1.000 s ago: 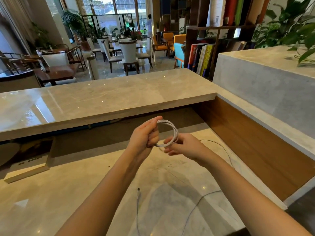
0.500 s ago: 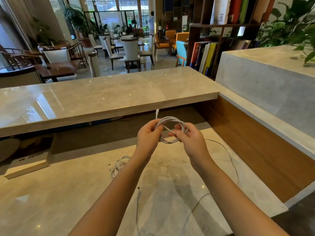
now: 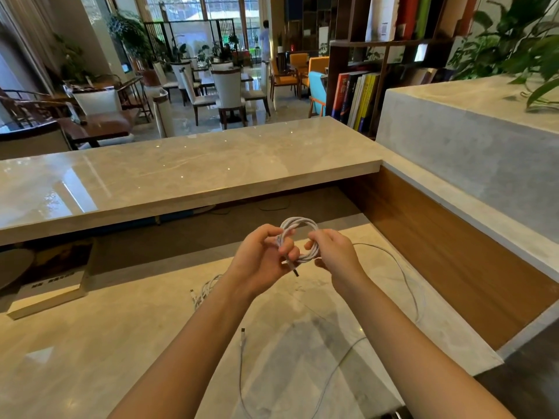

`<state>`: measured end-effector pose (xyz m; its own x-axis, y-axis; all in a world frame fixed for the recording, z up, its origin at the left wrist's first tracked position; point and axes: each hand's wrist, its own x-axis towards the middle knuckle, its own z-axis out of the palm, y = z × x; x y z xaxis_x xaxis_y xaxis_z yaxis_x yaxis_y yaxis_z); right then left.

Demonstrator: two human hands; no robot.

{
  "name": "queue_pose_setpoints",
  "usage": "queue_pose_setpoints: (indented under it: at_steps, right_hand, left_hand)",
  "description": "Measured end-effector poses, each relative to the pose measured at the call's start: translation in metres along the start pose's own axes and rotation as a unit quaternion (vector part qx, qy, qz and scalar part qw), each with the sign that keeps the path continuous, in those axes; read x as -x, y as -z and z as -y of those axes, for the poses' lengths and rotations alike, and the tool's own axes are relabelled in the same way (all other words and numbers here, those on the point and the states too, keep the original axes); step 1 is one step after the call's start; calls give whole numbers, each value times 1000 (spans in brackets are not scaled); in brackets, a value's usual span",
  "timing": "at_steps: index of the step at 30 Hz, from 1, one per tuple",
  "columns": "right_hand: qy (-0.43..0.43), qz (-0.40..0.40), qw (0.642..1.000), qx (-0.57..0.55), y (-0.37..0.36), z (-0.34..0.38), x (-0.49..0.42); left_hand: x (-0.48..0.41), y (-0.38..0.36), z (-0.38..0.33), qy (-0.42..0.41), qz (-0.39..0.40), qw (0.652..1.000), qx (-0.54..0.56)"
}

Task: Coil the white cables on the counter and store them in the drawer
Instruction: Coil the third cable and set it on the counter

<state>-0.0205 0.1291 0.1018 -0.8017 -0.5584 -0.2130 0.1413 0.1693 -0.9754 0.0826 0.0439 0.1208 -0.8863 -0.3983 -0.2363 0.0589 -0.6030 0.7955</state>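
Observation:
I hold a small coil of white cable (image 3: 299, 225) above the marble counter (image 3: 90, 343). My left hand (image 3: 260, 258) pinches the coil's left side, and the plug end sticks out below its fingers. My right hand (image 3: 332, 252) grips the coil's right side. A loose white cable (image 3: 405, 276) trails across the counter on the right. Another one (image 3: 242, 358) lies between my forearms, with its plug pointing away from me. A bunched white cable (image 3: 205, 290) sits on the counter beside my left forearm. No drawer is visible.
A raised marble ledge (image 3: 181, 167) runs across in front of the counter. A wood panel (image 3: 447, 246) and a stone block (image 3: 472, 140) wall off the right side. A flat box (image 3: 48, 285) lies at the left under the ledge. The counter's right edge (image 3: 484, 362) is close.
The cable's free end, which stuck up above the coil half a second ago, is now wound round it and points down below my left fingers. The coil looks tighter.

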Motion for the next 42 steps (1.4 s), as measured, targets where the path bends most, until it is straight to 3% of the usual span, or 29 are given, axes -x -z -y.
queue_pose_setpoints:
  at_steps: [2, 5, 10, 17, 20, 25, 31, 36, 42]
  right_hand:
    - [-22, 26, 998, -44, 0, 4, 0]
    - [-23, 69, 996, -54, -1, 5, 1]
    - [36, 98, 994, -13, -1, -1, 5]
    - [32, 110, 993, -10, -1, -6, 3]
    - [47, 128, 990, 21, -5, -10, 1]
    - [18, 138, 990, 34, -19, -26, -3]
    - [-73, 156, 985, -20, -54, -57, -17]
    - [-141, 165, 976, -31, -102, -87, -34]
    - [-127, 159, 978, 52, -167, -120, -44]
  left_hand:
    - [-2, 1, 1, -20, -32, 994, -104]
    - [-6, 2, 3, -75, -116, 956, -258]
    - [-7, 12, 16, -164, -181, 908, -340]
    - [-5, 14, 17, -165, -151, 935, -275]
    - [-6, 23, 16, -120, -155, 956, -220]
    - [-6, 42, 19, -63, -199, 959, -194]
    - [2, 93, 25, -15, -317, 933, -172]
    - [28, 142, 24, -29, -400, 906, -136]
    - [29, 181, 32, -17, -433, 885, -170]
